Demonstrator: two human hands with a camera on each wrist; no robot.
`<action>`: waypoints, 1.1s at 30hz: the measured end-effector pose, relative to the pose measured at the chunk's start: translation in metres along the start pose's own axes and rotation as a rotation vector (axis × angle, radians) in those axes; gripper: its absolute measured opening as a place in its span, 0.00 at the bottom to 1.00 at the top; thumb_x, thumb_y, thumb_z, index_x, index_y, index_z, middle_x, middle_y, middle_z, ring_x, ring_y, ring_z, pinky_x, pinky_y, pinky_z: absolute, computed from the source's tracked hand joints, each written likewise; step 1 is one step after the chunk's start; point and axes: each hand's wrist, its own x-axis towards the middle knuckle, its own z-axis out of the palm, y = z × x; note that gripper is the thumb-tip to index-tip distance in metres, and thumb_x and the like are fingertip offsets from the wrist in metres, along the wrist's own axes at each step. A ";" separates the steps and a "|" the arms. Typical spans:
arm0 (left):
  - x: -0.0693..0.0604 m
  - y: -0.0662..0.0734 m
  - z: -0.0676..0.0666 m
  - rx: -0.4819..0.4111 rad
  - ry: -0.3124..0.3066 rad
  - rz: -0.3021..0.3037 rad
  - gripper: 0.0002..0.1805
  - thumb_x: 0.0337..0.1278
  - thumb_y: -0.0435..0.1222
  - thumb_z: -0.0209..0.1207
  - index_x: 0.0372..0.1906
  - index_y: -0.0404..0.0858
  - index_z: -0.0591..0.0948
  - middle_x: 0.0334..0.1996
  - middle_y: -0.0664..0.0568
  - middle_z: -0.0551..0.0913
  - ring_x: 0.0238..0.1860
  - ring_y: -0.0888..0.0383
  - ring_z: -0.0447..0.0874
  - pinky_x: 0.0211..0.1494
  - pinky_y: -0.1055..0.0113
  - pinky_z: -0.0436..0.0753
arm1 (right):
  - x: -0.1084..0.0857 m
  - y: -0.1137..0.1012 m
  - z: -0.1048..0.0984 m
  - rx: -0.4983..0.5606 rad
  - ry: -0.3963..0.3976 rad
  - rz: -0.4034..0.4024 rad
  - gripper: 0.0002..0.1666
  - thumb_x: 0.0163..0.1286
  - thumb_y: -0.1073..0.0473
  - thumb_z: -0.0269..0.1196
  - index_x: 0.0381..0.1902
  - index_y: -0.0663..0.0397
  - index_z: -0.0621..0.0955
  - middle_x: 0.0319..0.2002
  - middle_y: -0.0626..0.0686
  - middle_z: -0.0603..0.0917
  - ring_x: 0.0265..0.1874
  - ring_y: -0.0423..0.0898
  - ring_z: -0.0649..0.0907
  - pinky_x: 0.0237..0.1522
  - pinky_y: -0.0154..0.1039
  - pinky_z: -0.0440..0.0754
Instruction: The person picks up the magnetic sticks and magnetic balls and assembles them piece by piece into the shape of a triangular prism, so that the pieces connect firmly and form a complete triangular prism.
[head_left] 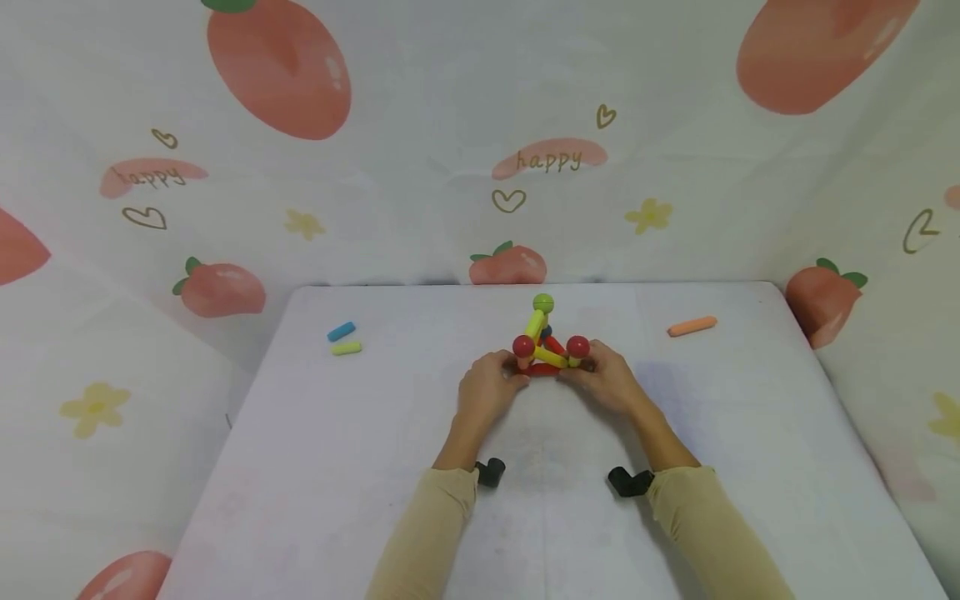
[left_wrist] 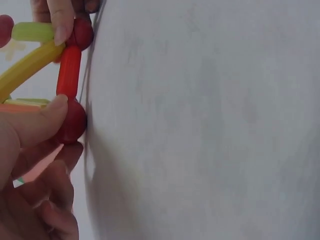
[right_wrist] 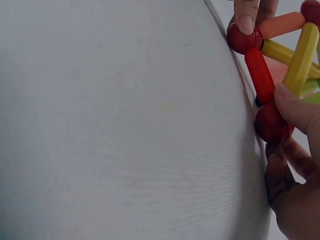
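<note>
A frame of coloured rods and balls stands at the middle of the table, with a green ball [head_left: 543, 303] at its top and a blue ball partly hidden behind. My left hand [head_left: 483, 390] pinches a dark red ball [left_wrist: 75, 121] at its lower left corner between thumb and fingers. At the lower right corner my right hand [head_left: 609, 383] pinches another dark red ball [right_wrist: 271, 124]. A short red rod [left_wrist: 69, 72] joins these two balls. Yellow rods [right_wrist: 300, 60] slant across the frame, and above the corners sit two more red balls [head_left: 578, 347].
On the white table [head_left: 300, 500], a blue rod [head_left: 341, 332] and a yellow-green rod [head_left: 347, 348] lie at the far left. An orange rod [head_left: 692, 326] lies at the far right. A printed cloth [head_left: 420, 167] hangs behind the table. Black wrist cameras [head_left: 630, 482] jut inward from both sleeves.
</note>
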 end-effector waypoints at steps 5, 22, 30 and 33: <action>0.006 -0.022 -0.022 -0.050 0.046 -0.010 0.26 0.58 0.52 0.70 0.61 0.51 0.82 0.49 0.57 0.87 0.50 0.55 0.82 0.56 0.55 0.82 | 0.003 -0.001 -0.001 -0.001 -0.019 0.033 0.15 0.63 0.55 0.74 0.47 0.51 0.86 0.43 0.55 0.83 0.44 0.51 0.81 0.51 0.46 0.79; 0.023 -0.178 -0.142 -0.051 0.471 -0.240 0.24 0.70 0.36 0.57 0.68 0.37 0.76 0.68 0.35 0.72 0.69 0.34 0.68 0.73 0.42 0.67 | -0.001 0.000 0.000 0.038 -0.037 0.108 0.18 0.65 0.52 0.72 0.49 0.51 0.83 0.45 0.55 0.82 0.44 0.51 0.78 0.50 0.43 0.75; 0.020 -0.173 -0.145 0.041 0.368 -0.272 0.21 0.72 0.36 0.57 0.66 0.38 0.79 0.63 0.36 0.77 0.67 0.35 0.71 0.71 0.43 0.71 | -0.001 0.000 0.000 0.047 -0.037 0.109 0.18 0.65 0.52 0.72 0.50 0.51 0.82 0.43 0.56 0.81 0.42 0.51 0.76 0.48 0.42 0.74; 0.020 -0.155 -0.147 0.013 0.370 -0.191 0.20 0.71 0.39 0.59 0.63 0.40 0.81 0.63 0.39 0.80 0.65 0.38 0.74 0.68 0.44 0.74 | -0.001 0.000 0.000 0.051 -0.043 0.107 0.18 0.65 0.52 0.72 0.50 0.51 0.82 0.42 0.55 0.80 0.42 0.51 0.76 0.47 0.42 0.73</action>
